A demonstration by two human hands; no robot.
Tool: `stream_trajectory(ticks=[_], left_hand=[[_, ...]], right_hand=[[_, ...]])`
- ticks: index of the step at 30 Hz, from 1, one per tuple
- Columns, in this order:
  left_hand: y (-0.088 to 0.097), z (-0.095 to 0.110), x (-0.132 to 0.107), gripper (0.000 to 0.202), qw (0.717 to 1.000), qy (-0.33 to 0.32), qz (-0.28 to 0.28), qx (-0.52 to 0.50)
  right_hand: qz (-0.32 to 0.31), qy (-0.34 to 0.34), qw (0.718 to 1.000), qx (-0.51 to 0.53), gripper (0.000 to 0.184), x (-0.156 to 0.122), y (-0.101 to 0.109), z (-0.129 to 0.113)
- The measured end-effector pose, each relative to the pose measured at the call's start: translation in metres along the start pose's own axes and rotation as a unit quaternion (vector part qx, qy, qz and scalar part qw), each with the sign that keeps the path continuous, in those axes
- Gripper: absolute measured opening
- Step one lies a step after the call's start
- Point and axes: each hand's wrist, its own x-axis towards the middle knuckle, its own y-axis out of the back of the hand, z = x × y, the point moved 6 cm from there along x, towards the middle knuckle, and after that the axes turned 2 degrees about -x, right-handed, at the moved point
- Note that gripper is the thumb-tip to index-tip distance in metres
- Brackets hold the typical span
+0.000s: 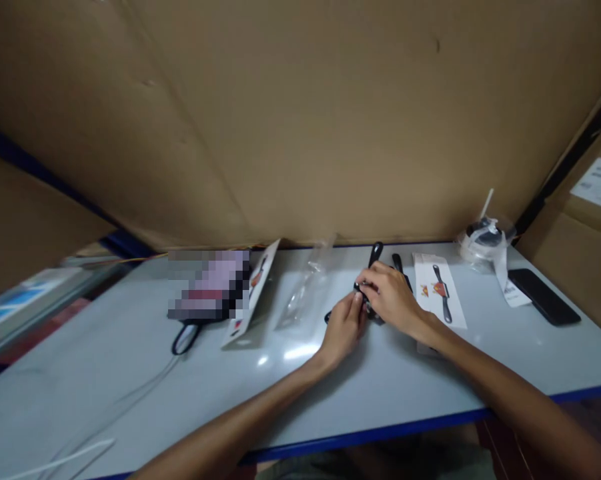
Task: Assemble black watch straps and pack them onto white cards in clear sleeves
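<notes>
Both hands meet over a black spokeshave, one handle pointing away toward the back wall. Its other handle end shows just left of my left hand. That hand's fingers are closed around the tool's middle. My right hand pinches at the same middle part from above, its fingertips touching the spokeshave near the left thumb. The fingers cover most of the tool's body, so I cannot make out what small part the right hand grips. Behind the right hand a second black handle is partly hidden.
A printed card with a spokeshave picture lies to the right, near a black phone and a plastic-wrapped item. Leftward are a clear plastic bag, a folded card and a blurred purple pouch. Cardboard walls enclose the table.
</notes>
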Motion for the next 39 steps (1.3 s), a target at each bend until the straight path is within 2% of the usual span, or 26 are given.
stream_trajectory(ticks=[3,5,8,12,16,22,25,31,36,39], left_hand=[[0.006,0.000,-0.009,0.049,0.999,0.029,-0.014,-0.017],[0.008,-0.001,-0.013,0.048,0.998,0.040,-0.024,-0.030],[0.007,-0.002,-0.012,0.048,0.999,0.022,-0.017,-0.041],[0.003,-0.002,-0.008,0.048,0.999,-0.008,-0.034,-0.014],[0.003,0.000,-0.013,0.045,0.997,-0.033,-0.050,0.039],[0.004,0.001,-0.018,0.047,0.997,-0.016,-0.057,0.049],[0.003,0.000,-0.017,0.050,0.997,-0.010,-0.059,0.057],[0.004,0.000,-0.018,0.049,0.996,-0.014,-0.065,0.061],[0.003,-0.001,-0.017,0.045,0.996,-0.021,-0.068,0.061],[0.002,-0.005,-0.016,0.046,0.995,-0.011,-0.067,0.067]], right_hand=[[-0.013,0.064,0.996,-0.059,0.016,-0.006,0.001,-0.013],[0.015,0.066,0.994,-0.082,0.013,-0.011,0.000,-0.015],[0.056,0.078,0.989,-0.113,0.021,-0.022,-0.006,-0.011],[0.095,0.112,0.986,-0.082,0.028,-0.036,-0.008,-0.008],[0.095,0.134,0.985,-0.047,0.026,-0.045,-0.005,-0.010],[0.125,0.088,0.988,-0.005,0.012,-0.050,-0.003,0.000],[0.136,0.062,0.989,0.003,0.018,-0.049,-0.003,0.005],[0.126,0.127,0.984,0.002,0.025,-0.047,0.000,-0.003],[0.115,0.081,0.990,0.024,0.015,-0.043,-0.001,-0.001],[0.115,0.062,0.991,0.025,0.017,-0.042,-0.001,-0.004]])
